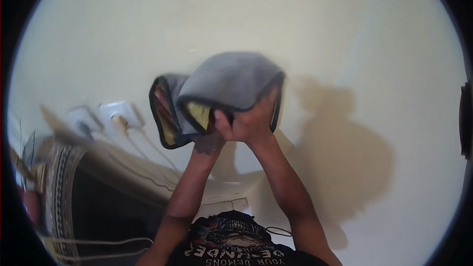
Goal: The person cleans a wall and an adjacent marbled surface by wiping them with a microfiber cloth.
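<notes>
Forearms rise from the bottom edge of the frame, above a black printed T-shirt (236, 246) with pale lettering that reads upside down to the camera. Both meet at a soft grey microfibre cloth with a yellow inner face and dark edging (226, 81), held up in mid-air in front of a pale cream wall (345, 29). The right hand (249, 123) is closed on the cloth's lower edge, thumb and fingers pinching the fabric. The left hand (209, 135) is largely hidden behind the folds; its fingers seem curled into the cloth, though the exact grip cannot be told. The cloth is bunched and folded over itself, grey side outward, with yellow showing in the lower folds. Its long axis runs roughly left to right, tilted slightly upward toward the right. Farther back, at lower left, white wall sockets (116, 111) carry pale cables (148, 143) trailing down the wall. A dark shadow of the arms falls on the wall at right.
</notes>
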The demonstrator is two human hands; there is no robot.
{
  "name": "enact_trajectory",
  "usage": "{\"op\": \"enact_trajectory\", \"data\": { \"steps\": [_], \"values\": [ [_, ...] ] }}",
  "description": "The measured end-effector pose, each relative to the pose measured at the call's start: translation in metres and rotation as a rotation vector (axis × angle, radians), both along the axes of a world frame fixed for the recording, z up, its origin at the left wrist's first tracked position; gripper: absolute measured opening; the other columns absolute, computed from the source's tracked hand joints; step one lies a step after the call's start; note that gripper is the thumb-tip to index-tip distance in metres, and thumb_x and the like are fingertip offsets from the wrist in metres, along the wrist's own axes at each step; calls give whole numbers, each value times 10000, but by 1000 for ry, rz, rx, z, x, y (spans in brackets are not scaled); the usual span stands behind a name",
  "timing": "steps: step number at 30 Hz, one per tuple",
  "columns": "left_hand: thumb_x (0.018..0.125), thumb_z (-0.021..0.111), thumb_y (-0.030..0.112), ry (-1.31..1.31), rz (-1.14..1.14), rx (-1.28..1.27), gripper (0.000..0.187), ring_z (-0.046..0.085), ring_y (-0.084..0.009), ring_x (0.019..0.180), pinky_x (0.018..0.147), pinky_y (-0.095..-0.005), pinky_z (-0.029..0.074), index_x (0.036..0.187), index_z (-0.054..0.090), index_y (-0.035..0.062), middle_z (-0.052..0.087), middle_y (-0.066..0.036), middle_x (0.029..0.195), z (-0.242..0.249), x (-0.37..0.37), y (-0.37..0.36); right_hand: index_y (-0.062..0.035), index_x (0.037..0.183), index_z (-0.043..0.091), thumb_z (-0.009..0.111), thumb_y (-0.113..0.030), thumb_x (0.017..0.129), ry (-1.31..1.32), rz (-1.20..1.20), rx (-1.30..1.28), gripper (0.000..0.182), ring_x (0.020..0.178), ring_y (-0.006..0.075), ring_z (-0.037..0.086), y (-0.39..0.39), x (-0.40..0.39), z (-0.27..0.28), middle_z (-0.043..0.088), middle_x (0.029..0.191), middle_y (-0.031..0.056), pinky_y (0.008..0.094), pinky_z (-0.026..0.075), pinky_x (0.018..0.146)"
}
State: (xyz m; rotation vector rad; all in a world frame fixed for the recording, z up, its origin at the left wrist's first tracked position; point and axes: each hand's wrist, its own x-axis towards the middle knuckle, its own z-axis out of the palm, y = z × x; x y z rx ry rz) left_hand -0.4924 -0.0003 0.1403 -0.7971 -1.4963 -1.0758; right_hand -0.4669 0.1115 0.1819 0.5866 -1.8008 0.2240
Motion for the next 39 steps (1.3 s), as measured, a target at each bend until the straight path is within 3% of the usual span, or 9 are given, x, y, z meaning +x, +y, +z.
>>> {"op": "enact_trajectory", "data": {
  "steps": [5,6,9,11,14,25,30,35,39],
  "values": [
    [862,671,248,139,196,-491,567,279,-406,1418,1148,-476,272,1350,522,1,333,-188,1548,60,16,82,-28,1256,610,541,-423,872,87,-174,-494,555,1296,465,434,86,-11,-72,537,1349,228,594,221,1117],
    [884,629,216,42,-37,-468,513,281,-348,1427,1147,-431,282,1357,538,41,327,-137,1565,61,17,99,-17,1300,574,533,-439,887,191,-200,-547,591,1306,469,423,98,-13,-88,522,1364,233,567,236,1125],
    [887,615,243,211,85,-696,574,361,-350,1382,1126,-432,320,1416,483,62,398,-171,1510,25,14,103,-39,1421,430,571,-504,890,67,-199,-523,720,1325,403,430,100,-18,-160,460,1438,196,492,301,1115],
    [867,621,235,-205,-411,-609,627,495,-364,1263,1063,-434,403,1454,447,100,497,-186,1412,-15,12,94,-39,1420,432,575,-503,888,46,-152,-547,720,1324,403,432,80,-15,-168,462,1436,196,493,302,1114],
    [927,544,210,-98,-215,-909,644,525,-312,1261,1052,-397,435,1528,319,149,467,-142,1455,-81,10,69,-39,1416,438,585,-502,881,-34,-31,-514,722,1320,401,438,27,10,-192,468,1429,196,496,307,1110],
    [845,671,256,55,147,-114,420,385,-386,1358,1107,-458,366,1218,659,64,484,-161,1440,-6,5,-28,-38,1400,461,624,-498,858,-397,149,-166,729,1307,395,457,1,-34,-131,493,1405,195,505,322,1096],
    [897,606,319,-47,374,17,524,389,-390,1354,1119,-485,327,1339,561,42,453,-150,1471,-78,-7,-51,-74,1321,560,696,-495,784,-422,355,60,696,1254,390,512,-53,-15,-117,573,1321,169,511,340,1073],
    [878,607,424,-246,198,97,574,374,-361,1366,1135,-515,268,1315,576,53,465,-150,1455,-171,12,-56,-131,1150,676,675,-397,731,-327,-45,528,497,1187,379,566,-54,-13,-214,652,1199,121,596,337,1029],
    [863,607,509,-363,84,78,622,362,-338,1377,1147,-539,221,1296,588,62,475,-149,1443,-197,-13,-36,-100,1187,650,646,-360,739,-294,77,200,518,1165,375,571,-37,1,-172,626,1227,141,642,321,1015]
  ]
}}
